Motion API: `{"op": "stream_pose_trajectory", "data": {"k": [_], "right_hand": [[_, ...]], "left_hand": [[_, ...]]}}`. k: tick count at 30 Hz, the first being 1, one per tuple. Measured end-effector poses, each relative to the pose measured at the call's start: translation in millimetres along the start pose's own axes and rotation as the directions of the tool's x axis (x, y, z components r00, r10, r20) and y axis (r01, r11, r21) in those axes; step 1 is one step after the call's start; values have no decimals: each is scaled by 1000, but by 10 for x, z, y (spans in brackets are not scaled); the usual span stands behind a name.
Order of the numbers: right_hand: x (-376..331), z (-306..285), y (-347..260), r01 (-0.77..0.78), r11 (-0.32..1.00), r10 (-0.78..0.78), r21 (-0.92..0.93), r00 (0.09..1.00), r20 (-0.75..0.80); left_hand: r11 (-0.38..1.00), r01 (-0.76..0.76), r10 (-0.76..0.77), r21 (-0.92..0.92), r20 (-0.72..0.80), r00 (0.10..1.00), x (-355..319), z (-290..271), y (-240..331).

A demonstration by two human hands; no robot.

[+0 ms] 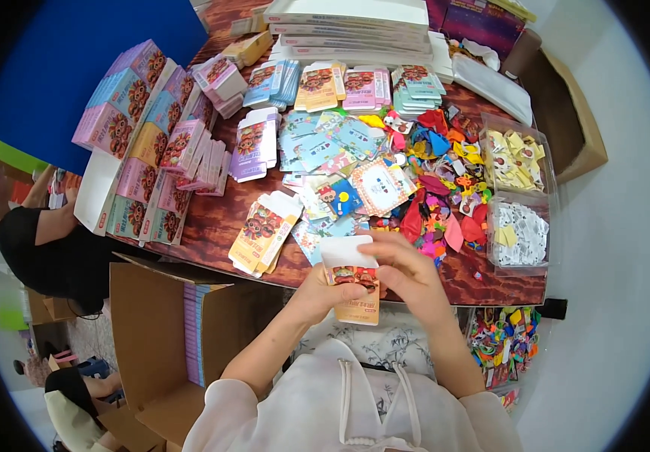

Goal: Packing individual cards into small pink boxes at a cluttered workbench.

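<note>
Box (358, 310): at near edge of desk (215, 226) | left hand (313, 295): fingers clamped on box | right hand (409, 277): fingers at flap (345, 247), grip unclear | I'd steady box, ease flap gently

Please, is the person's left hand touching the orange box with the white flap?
Touching. The head view shows it: the left hand holds the orange box, its thumb lying across the printed front.

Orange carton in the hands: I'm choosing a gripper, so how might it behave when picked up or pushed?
The orange carton is probably light, its white flap looking like thin card. That thin card may crease under a hard squeeze. Its flat printed face suggests sliding rather than rolling.
</note>
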State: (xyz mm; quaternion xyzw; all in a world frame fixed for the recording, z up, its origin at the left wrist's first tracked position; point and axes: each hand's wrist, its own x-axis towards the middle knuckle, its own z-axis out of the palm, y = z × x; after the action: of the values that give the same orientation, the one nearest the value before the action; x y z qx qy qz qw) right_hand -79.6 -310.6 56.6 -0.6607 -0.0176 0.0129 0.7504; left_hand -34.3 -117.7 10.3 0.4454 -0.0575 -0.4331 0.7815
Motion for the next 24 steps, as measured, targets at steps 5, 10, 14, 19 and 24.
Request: {"op": "stream_pose_trajectory", "data": {"k": [5,10,14,19,24], "right_hand": [[-74,-1,92,60,980,-55,-191,998,33],[-143,9,131,27,994,-55,-103,956,-287],[-143,75,69,76,981,5,178,910,-414],[-209,-113,154,36,999,-33,7,973,-229],[-214,-63,-32,64,994,-84,-88,965,-250]], "left_hand": [[999,-38,37,-23,-44,998,-3,-110,-189],[950,-137,196,281,-194,961,-81,49,3],[862,-322,425,393,-210,881,-146,365,108],[468,-304,466,830,61,883,-171,281,220],[709,-294,347,641,46,937,-144,213,249]]}}
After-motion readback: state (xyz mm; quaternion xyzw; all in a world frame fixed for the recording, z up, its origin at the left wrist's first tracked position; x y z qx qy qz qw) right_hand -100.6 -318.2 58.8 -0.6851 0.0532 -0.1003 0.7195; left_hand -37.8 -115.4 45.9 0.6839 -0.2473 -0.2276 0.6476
